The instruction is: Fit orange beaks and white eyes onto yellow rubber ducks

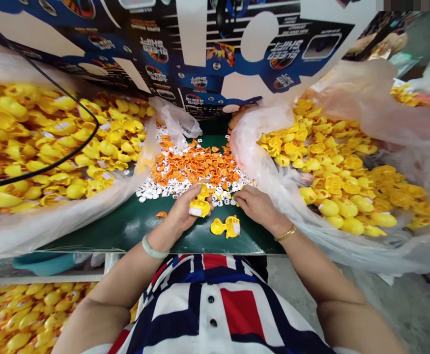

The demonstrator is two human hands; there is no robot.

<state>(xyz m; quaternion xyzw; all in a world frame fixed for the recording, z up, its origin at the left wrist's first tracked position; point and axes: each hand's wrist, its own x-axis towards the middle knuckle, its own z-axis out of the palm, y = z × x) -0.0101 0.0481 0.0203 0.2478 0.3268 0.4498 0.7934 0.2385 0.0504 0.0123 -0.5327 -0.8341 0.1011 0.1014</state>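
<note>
My left hand [186, 206] is closed round an opened yellow plastic toy shell [200, 208], which has a white patch on its lower half. Above the right side of the small parts, my right hand [256, 202] has its fingers pinched together. Whatever is between those fingertips is too small to make out. A second opened yellow shell [225, 226] lies on the green tabletop [133, 226] between my hands. Just beyond them spreads a pile of orange pieces [200, 166], with small white pieces [155, 189] marked in black around it.
Clear plastic bags full of yellow shells stand left [63, 132] and right [343, 167]. A printed cardboard sheet [207, 49] rises behind the pile. A black cable [85, 142] hangs at the left. Below are a teal basin [45, 263] and more yellow toys [26, 314].
</note>
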